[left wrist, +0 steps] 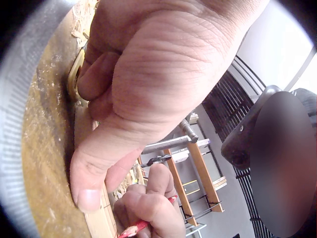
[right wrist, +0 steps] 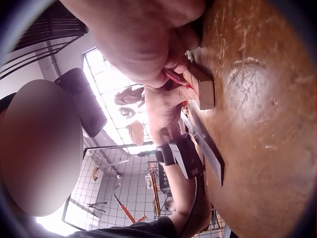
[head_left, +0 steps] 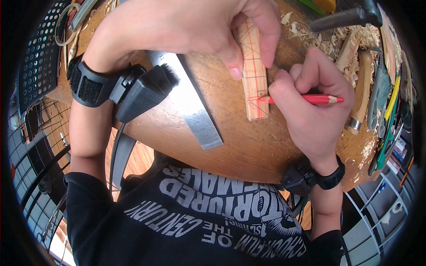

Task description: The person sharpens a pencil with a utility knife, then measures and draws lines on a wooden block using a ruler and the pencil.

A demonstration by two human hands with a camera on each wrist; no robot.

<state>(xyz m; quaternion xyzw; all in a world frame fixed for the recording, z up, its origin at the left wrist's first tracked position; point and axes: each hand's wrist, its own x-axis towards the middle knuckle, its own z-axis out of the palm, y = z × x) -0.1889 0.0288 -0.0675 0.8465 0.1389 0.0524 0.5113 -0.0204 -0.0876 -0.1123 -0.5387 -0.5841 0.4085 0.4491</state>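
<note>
A narrow wooden block (head_left: 255,84) with red and dark pencil lines lies on the wooden work surface. The left hand (head_left: 195,31) grips its far part between thumb and fingers; in the left wrist view the thumb of the left hand (left wrist: 143,94) presses on the block (left wrist: 101,218). The right hand (head_left: 317,102) pinches a red pencil (head_left: 317,99), its tip touching the block's face near the close end. In the right wrist view the right hand (right wrist: 143,44) holds the pencil (right wrist: 174,77) against the block (right wrist: 205,91), whose end face shows.
A metal ruler (head_left: 195,106) lies left of the block. Wood shavings (head_left: 355,40), a wooden-handled tool (head_left: 363,88) and several other tools are at the right. A dark metal bar (head_left: 339,20) stands at the upper right, and a perforated metal sheet (head_left: 40,48) at the far left.
</note>
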